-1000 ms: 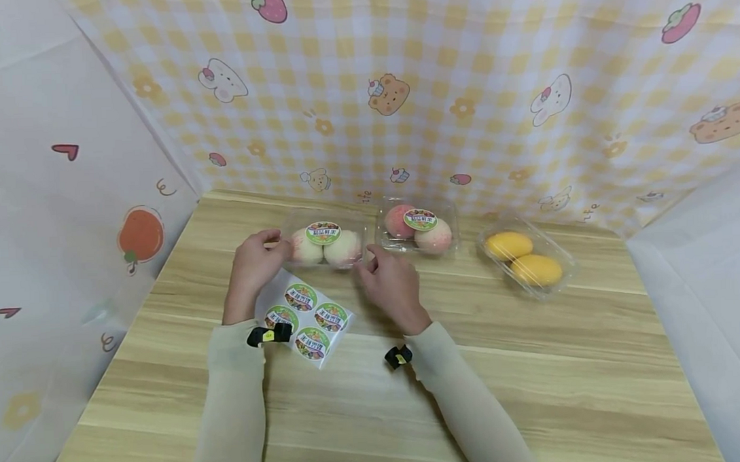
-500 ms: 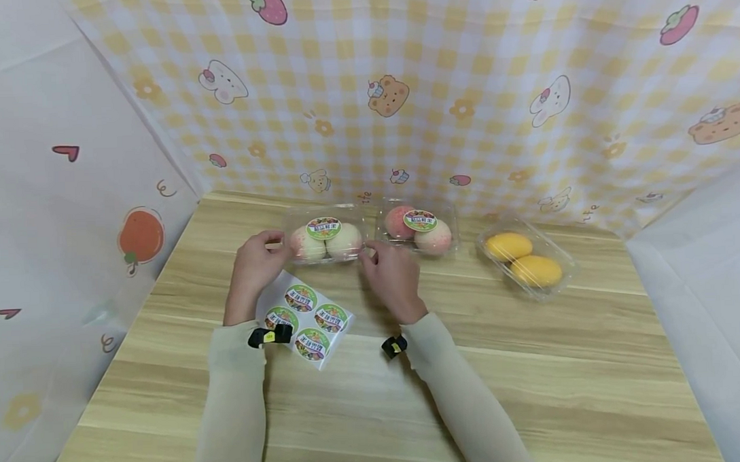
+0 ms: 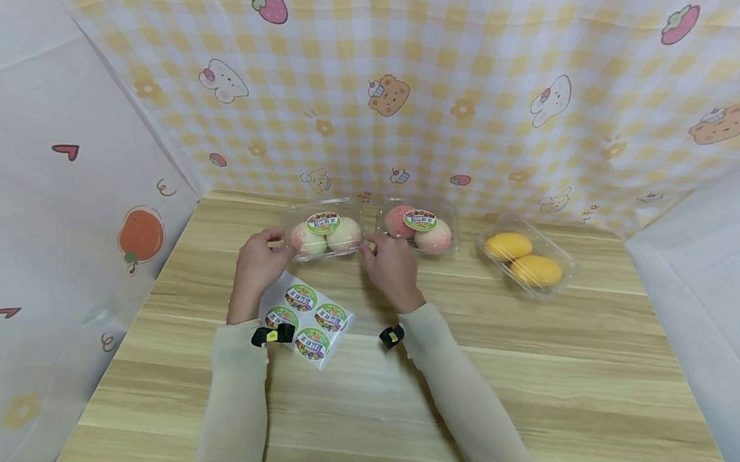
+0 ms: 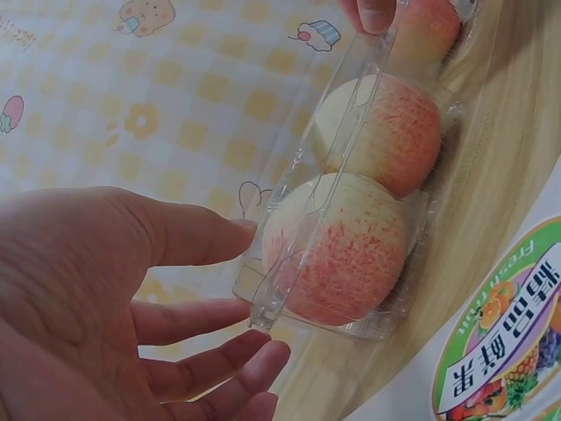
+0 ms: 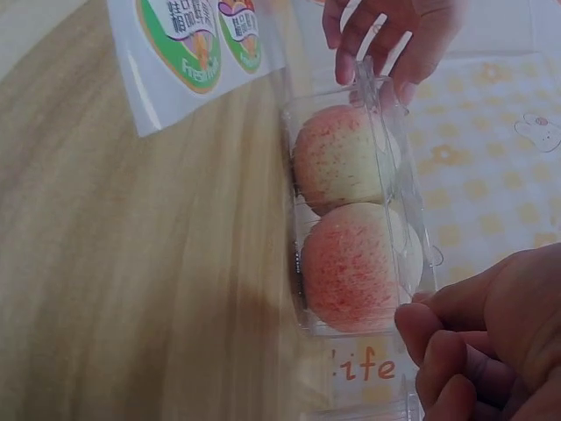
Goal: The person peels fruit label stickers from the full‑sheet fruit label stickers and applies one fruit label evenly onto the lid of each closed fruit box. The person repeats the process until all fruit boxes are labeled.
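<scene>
A clear plastic clamshell box (image 3: 288, 217) holds two cream-and-pink peaches (image 5: 349, 267), with an oval fruit sticker (image 3: 323, 223) on its lid. My left hand (image 3: 261, 262) grips the box's left end, thumb and index finger at the rim corner in the left wrist view. At the opposite end, my right hand (image 3: 391, 267) pinches the rim between thumb and curled index finger. Just to the right sits a second clear box (image 3: 455, 221) with two pinker peaches (image 3: 433, 237) and a matching sticker (image 3: 420, 220). Beneath my left wrist lies a white sheet (image 3: 343, 334) bearing several oval stickers.
Farther right, a third clear box (image 3: 560, 248) stands at an angle with two yellow mangoes (image 3: 536, 271) inside and no sticker visible. A yellow checked curtain (image 3: 342, 123) hangs right behind the boxes at the back of the wooden table (image 3: 534, 375).
Both hands have pushed the peach box slightly back toward the curtain, about level with the second peach box. The sticker sheet and the mango box have stayed put.
</scene>
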Action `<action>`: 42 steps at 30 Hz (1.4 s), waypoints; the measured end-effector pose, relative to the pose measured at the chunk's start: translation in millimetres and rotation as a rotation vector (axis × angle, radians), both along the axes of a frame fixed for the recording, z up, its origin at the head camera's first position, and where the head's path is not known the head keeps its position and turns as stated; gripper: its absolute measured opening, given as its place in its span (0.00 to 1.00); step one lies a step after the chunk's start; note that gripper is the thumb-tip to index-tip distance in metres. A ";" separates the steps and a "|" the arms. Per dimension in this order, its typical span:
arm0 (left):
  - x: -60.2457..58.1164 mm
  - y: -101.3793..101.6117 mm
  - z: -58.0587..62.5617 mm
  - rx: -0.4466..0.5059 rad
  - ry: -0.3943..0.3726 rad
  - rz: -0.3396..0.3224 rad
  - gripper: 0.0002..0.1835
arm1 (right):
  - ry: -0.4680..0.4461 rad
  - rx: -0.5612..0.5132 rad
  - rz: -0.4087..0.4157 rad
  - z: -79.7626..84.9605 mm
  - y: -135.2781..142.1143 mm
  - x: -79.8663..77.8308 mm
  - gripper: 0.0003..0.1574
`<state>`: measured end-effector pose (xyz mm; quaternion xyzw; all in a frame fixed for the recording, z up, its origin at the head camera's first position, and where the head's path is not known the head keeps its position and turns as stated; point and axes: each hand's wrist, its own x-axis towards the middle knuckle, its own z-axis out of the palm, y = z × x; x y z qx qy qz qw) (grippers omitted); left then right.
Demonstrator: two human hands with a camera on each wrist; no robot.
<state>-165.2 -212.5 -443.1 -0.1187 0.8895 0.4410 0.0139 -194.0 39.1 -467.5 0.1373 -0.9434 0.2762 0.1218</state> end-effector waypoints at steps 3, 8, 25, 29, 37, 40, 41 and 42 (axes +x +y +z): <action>-1.3 0.6 -2.0 -0.002 0.015 0.007 0.34 | -0.019 0.011 0.012 2.8 -0.4 -1.0 0.14; -3.0 1.4 -6.2 -0.001 0.051 0.011 0.33 | -0.077 -0.009 0.047 3.1 1.3 -4.7 0.21; -4.3 4.1 -9.4 -0.003 0.057 0.014 0.32 | -0.383 -0.093 0.138 -23.3 9.6 -25.6 0.49; -2.0 4.0 -7.4 0.005 0.039 0.013 0.33 | -0.433 -0.153 0.148 8.9 14.1 -2.4 0.47; -0.9 2.8 -2.1 0.010 0.035 0.014 0.33 | -0.377 -0.266 0.139 17.1 41.2 16.5 0.31; -1.1 2.4 -1.6 0.012 0.030 0.012 0.33 | -0.353 -0.296 0.133 19.7 55.3 22.3 0.24; -1.2 2.2 -1.6 0.013 0.028 0.011 0.33 | -0.342 -0.301 0.128 20.9 60.4 23.9 0.23; -1.3 2.1 -1.5 0.014 0.026 0.010 0.33 | -0.329 -0.302 0.122 22.1 65.9 25.3 0.21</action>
